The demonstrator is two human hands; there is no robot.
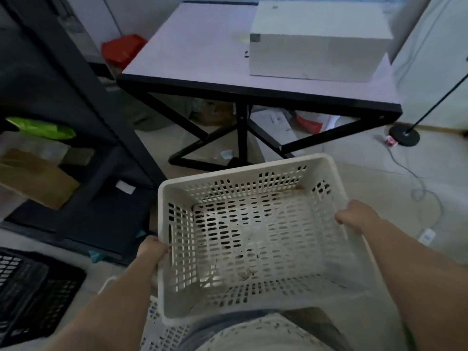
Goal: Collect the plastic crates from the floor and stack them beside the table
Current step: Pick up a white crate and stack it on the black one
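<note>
At nine o'clock a black crate [30,295] sits on the floor. My left hand [152,252] grips the left rim of the white crate [253,236], fingers curled around the edge. I hold the crate in the air at six o'clock, open side up. My right hand [354,216] clamps its right rim. At twelve o'clock stands the table [197,54], bearing a white box [316,46].

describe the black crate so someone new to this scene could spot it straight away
Start at the table with the white box on top, then drop to the floor at the frame's bottom left, below the dark shelf. The black crate sits there, untouched. It is the only dark one: the white crate, held by both hands, is pale.
</note>
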